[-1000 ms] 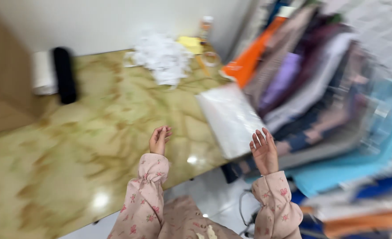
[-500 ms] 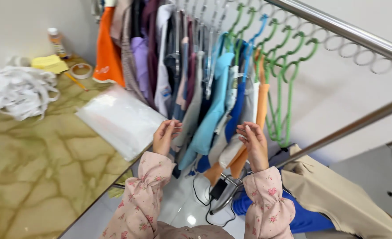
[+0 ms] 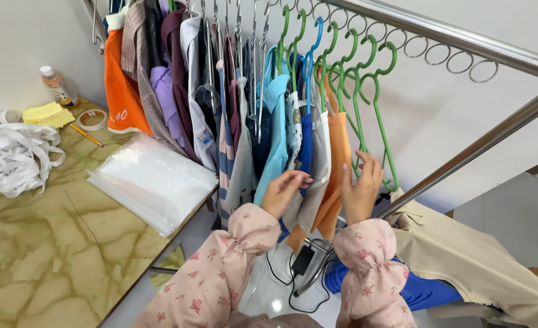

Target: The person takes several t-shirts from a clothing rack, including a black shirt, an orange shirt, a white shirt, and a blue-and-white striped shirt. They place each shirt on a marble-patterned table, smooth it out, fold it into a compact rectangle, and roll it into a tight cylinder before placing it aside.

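My left hand [image 3: 284, 191] touches the light grey and blue garments [image 3: 308, 152] hanging on a metal clothes rail [image 3: 463, 36], fingers spread on the cloth. My right hand [image 3: 361, 191] rests flat against an orange garment [image 3: 340, 158] just to the right, beside empty green hangers [image 3: 372, 115]. Neither hand clearly grips anything. Both sleeves are pink with a small flower print. Many more clothes, such as an orange top [image 3: 120, 91] and a purple shirt [image 3: 162, 97], hang packed together further left on the rail.
A marble-patterned table [image 3: 44, 243] at left carries a stack of clear plastic bags [image 3: 150, 182], a pile of white straps [image 3: 10, 155], yellow notes [image 3: 47, 114], a tape roll [image 3: 92, 118], a pencil and a small bottle [image 3: 56, 85]. Beige cloth [image 3: 469, 261], blue fabric and black cables lie below the rail.
My view swung from the table to the clothes rail. Both hands rose from open air and reached the hanging garments, now touching the cloth.
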